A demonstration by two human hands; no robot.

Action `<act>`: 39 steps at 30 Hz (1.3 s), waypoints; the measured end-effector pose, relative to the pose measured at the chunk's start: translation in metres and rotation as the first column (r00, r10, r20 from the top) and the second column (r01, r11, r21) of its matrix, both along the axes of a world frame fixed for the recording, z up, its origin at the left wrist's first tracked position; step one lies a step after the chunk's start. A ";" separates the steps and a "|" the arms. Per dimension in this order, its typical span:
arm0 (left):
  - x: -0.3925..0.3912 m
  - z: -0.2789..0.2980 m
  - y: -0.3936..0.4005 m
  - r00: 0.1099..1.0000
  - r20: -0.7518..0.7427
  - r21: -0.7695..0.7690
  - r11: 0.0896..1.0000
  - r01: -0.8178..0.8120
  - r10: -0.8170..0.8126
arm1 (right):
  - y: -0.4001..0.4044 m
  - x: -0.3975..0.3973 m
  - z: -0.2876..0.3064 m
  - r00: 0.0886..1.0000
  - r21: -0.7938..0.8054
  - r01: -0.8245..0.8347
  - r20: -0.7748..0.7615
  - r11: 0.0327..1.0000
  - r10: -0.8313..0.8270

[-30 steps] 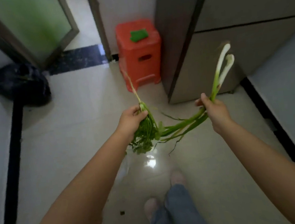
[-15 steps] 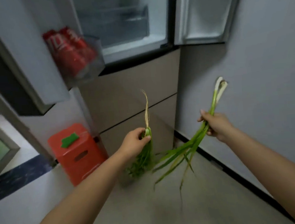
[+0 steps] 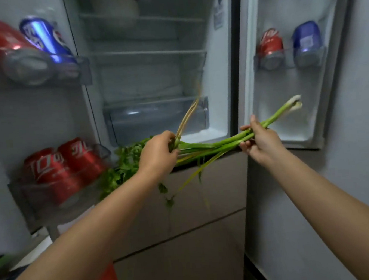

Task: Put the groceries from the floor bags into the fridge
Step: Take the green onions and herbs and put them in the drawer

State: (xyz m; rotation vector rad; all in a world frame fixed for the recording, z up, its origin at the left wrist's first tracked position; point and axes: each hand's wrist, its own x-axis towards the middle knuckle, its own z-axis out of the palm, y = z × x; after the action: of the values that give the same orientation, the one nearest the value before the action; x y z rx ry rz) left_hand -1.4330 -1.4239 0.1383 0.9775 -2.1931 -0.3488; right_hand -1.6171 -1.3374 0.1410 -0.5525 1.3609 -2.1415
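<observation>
Reaching forward, both hands (image 3: 158, 153) clasp greens (image 3: 213, 145).

Herbs held before the open fridge (image 3: 215, 74)

The left hand (image 3: 158, 154) grips cilantro (image 3: 123, 165), leaves trailing left; the right hand (image 3: 261, 141) holds scallions (image 3: 230, 141) reaching across to the left hand. Behind them sits the crisper drawer (image 3: 155, 118) (under the shelves). Soda cans (image 3: 65, 166) stand in both door bins.

Leafy herb bunch (image 3: 123, 165) droops left below my left fingers; green onions (image 3: 228, 141) stretch sideways through my right fingers.
</observation>
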 end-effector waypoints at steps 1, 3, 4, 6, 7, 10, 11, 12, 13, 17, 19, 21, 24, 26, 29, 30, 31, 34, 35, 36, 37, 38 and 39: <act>-0.009 0.010 -0.014 0.999 -0.030 -0.036 0.999 -0.026 0.025 | -0.018 -0.008 0.010 1.000 -0.030 -0.008 0.004 1.000 0.008; -0.026 0.032 -0.044 0.995 -0.077 -0.103 0.992 -0.072 0.064 | -0.055 -0.024 0.032 0.999 -0.097 -0.033 0.011 0.995 0.034; -0.036 0.043 -0.060 0.993 -0.088 -0.146 0.985 -0.091 0.078 | -0.073 -0.032 0.045 0.999 -0.132 -0.046 0.017 0.990 0.048; -0.054 0.066 -0.090 0.990 -0.095 -0.225 0.966 -0.128 0.109 | -0.108 -0.043 0.070 0.997 -0.191 -0.064 0.034 0.980 0.071; -0.063 0.076 -0.104 0.987 -0.097 -0.259 0.955 -0.148 0.127 | -0.124 -0.048 0.082 0.995 -0.224 -0.077 0.041 0.972 0.088; -0.084 0.101 -0.146 0.978 -0.074 -0.335 0.919 -0.210 0.196 | -0.174 -0.060 0.113 0.987 -0.320 -0.129 0.050 0.939 0.153; -0.090 0.107 -0.160 0.973 -0.063 -0.356 0.905 -0.232 0.224 | -0.190 -0.064 0.120 0.983 -0.348 -0.141 0.060 0.927 0.173; -0.096 0.112 -0.173 0.966 -0.054 -0.372 0.893 -0.254 0.253 | -0.207 -0.067 0.125 0.979 -0.372 -0.153 0.072 0.915 0.193; -0.101 0.115 -0.187 0.959 -0.048 -0.381 0.882 -0.277 0.280 | -0.224 -0.070 0.128 0.973 -0.391 -0.165 0.087 0.906 0.214; -0.115 0.118 -0.241 0.927 -0.019 -0.390 0.850 -0.353 0.375 | -0.296 -0.085 0.131 0.931 -0.429 -0.245 0.146 0.870 0.334; -0.120 0.118 -0.267 0.907 -0.004 -0.397 0.832 -0.388 0.421 | -0.333 -0.097 0.130 0.900 -0.448 -0.281 0.183 0.849 0.395; -0.125 0.119 -0.292 0.878 0.023 -0.413 0.804 -0.428 0.479 | -0.370 -0.110 0.128 0.862 -0.483 -0.290 0.244 0.826 0.445; -0.131 0.122 -0.326 0.828 0.066 -0.461 0.753 -0.470 0.557 | -0.423 -0.127 0.125 0.783 -0.534 -0.310 0.326 0.787 0.530; -0.136 0.124 -0.346 0.797 0.089 -0.491 0.723 -0.486 0.597 | -0.456 -0.138 0.126 0.739 -0.541 -0.329 0.363 0.774 0.568; -0.142 0.125 -0.372 0.750 0.105 -0.524 0.677 -0.517 0.653 | -0.505 -0.154 0.132 0.710 -0.548 -0.365 0.359 0.752 0.606; -0.144 0.124 -0.379 0.736 0.114 -0.532 0.666 -0.522 0.667 | -0.521 -0.160 0.133 0.720 -0.532 -0.383 0.341 0.755 0.605; -0.145 0.123 -0.387 0.722 0.126 -0.542 0.657 -0.524 0.680 | -0.537 -0.166 0.132 0.737 -0.498 -0.394 0.330 0.772 0.589; -0.148 0.119 -0.406 0.674 0.178 -0.576 0.632 -0.520 0.717 | -0.568 -0.181 0.124 0.773 -0.290 -0.458 0.335 0.840 0.538; -0.151 0.117 -0.411 0.659 0.198 -0.581 0.629 -0.517 0.725 | -0.573 -0.184 0.120 0.769 -0.216 -0.494 0.343 0.842 0.539; -0.154 0.116 -0.417 0.645 0.219 -0.586 0.627 -0.514 0.732 | -0.576 -0.186 0.116 0.756 -0.151 -0.534 0.354 0.832 0.550; -0.157 0.114 -0.422 0.632 0.239 -0.590 0.628 -0.508 0.737 | -0.577 -0.187 0.114 0.740 -0.101 -0.578 0.353 0.810 0.572; -0.162 0.112 -0.427 0.625 0.257 -0.589 0.632 -0.504 0.737 | -0.576 -0.191 0.113 0.729 -0.058 -0.612 0.345 0.789 0.591; -0.166 0.110 -0.432 0.625 0.269 -0.583 0.640 -0.500 0.733 | -0.572 -0.195 0.112 0.735 -0.019 -0.623 0.330 0.782 0.593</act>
State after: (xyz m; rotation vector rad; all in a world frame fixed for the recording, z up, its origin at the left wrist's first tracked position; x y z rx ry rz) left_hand -1.5994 -1.8563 0.2478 1.5976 -1.9878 0.8210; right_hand -1.8119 -1.9099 0.2532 -0.4987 0.9179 -1.5309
